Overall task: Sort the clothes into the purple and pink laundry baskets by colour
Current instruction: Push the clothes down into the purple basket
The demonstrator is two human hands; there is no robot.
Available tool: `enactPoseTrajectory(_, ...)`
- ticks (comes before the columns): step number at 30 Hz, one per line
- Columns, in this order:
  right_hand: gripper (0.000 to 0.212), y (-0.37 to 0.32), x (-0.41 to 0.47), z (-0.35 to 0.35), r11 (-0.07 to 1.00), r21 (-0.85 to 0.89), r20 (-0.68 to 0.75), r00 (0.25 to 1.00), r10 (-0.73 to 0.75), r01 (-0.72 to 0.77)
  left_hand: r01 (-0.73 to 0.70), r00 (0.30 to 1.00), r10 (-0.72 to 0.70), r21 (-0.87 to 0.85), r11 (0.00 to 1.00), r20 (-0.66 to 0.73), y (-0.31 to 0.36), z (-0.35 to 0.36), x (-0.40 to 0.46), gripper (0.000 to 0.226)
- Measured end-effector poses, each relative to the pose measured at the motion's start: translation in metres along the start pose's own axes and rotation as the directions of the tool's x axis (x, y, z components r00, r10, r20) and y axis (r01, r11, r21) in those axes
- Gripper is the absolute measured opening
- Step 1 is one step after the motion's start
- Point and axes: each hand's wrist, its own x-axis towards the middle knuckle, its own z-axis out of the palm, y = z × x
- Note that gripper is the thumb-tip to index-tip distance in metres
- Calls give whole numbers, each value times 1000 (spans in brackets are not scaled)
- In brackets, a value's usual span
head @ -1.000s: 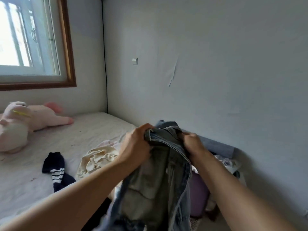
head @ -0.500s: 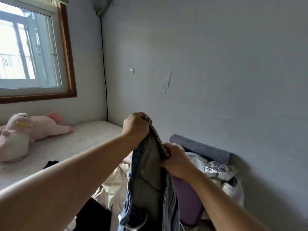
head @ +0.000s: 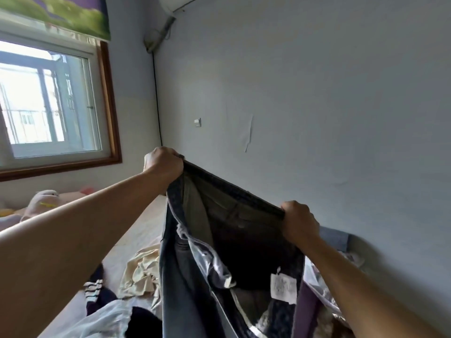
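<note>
A pair of dark blue jeans [head: 195, 276] hangs in the air in front of me, its waistband stretched between my hands. My left hand [head: 164, 162] grips the left end of the waistband, raised higher. My right hand [head: 298, 222] grips the right end, lower. A white care label shows inside the jeans. The purple basket [head: 305, 311] shows as a sliver behind the jeans at the lower right. On the bed lie a cream garment [head: 142, 272], a navy piece with white stripes [head: 96, 291] and a sheer white cloth [head: 102, 318]. No pink basket is in view.
The bed [head: 136, 230] runs along the grey wall to a window at the left. A pink plush toy [head: 44, 200] lies at the bed's far end. A grey-blue cushion [head: 334, 239] and plastic bags [head: 351, 258] sit against the wall at the right.
My hands have lifted the jeans higher and pulled apart, spreading the waistband wide. My head has tilted upward, so more of the wall and window shows.
</note>
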Motion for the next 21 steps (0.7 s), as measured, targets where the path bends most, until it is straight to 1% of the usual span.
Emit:
enactPoseTrajectory(5, 16, -4, 4, -11, 998, -36, -68, 996, 50, -52, 4, 1000, -4, 5, 1000, 24, -8, -10, 15, 31)
enactPoseTrajectory(9, 9, 1, -1, -14, 990, -54, -105, 986, 127, -133, 12, 1000, -11, 9, 1000, -15, -25, -22, 31, 30)
enactPoseTrajectory(12, 11, -3, -4, -16, 988, -38, -110, 984, 143, -148, 2, 1000, -2, 66, 998, -1, -40, -29, 39, 27)
enactPoseTrajectory(14, 14, -8, -3, -20, 983, 0, -104, 977, 184, -185, -31, 999, 27, 136, 990, 29, -47, -34, 43, 28)
enactPoseTrajectory(16, 18, -8, 3, -25, 967, 93, -96, 964, 247, -238, -68, 997, 54, 255, 965, 60, -52, -38, 46, 28)
enactPoseTrajectory(18, 24, -6, 12, -33, 928, 255, -84, 950, 300, -271, -103, 993, 78, 368, 924, 83, -57, -44, 47, 26)
enactPoseTrajectory(19, 28, -7, 15, -38, 889, 366, -74, 943, 324, -276, -109, 993, 79, 392, 913, 91, -60, -46, 47, 25)
enactPoseTrajectory(21, 36, -13, 18, -44, 759, 589, -48, 925, 376, -277, -88, 994, 54, 423, 902, 91, -68, -51, 50, 23)
